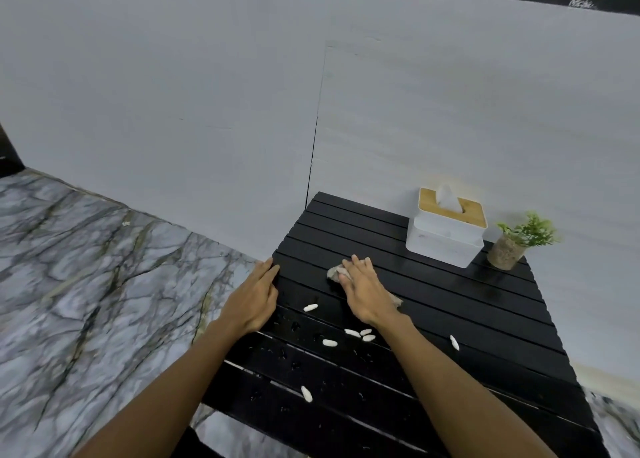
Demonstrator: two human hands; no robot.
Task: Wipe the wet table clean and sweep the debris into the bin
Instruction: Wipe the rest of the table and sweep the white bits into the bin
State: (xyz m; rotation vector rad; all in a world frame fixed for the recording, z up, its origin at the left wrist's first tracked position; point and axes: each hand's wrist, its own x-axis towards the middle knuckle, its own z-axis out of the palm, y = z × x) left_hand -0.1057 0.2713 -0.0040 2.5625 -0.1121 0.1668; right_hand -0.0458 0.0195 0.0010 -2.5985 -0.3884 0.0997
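A black slatted table (450, 319) stands against the grey wall. My right hand (365, 289) presses flat on a grey-brown cloth (335, 272) near the table's middle; the cloth shows at my fingertips and behind my wrist. My left hand (254, 300) rests on the table's left edge, fingers together, holding nothing. Several white pieces of debris lie on the slats: one (310, 307) between my hands, a cluster (360, 334) by my right wrist, one (454, 342) to the right, one (306, 394) near the front. Water drops (294, 327) bead on the near slats. No bin is in view.
A white tissue box with a wooden lid (446, 229) sits at the table's back right. Beside it stands a small potted green plant (516, 246) at the far right corner. Grey marble-patterned floor (86, 284) spreads to the left of the table.
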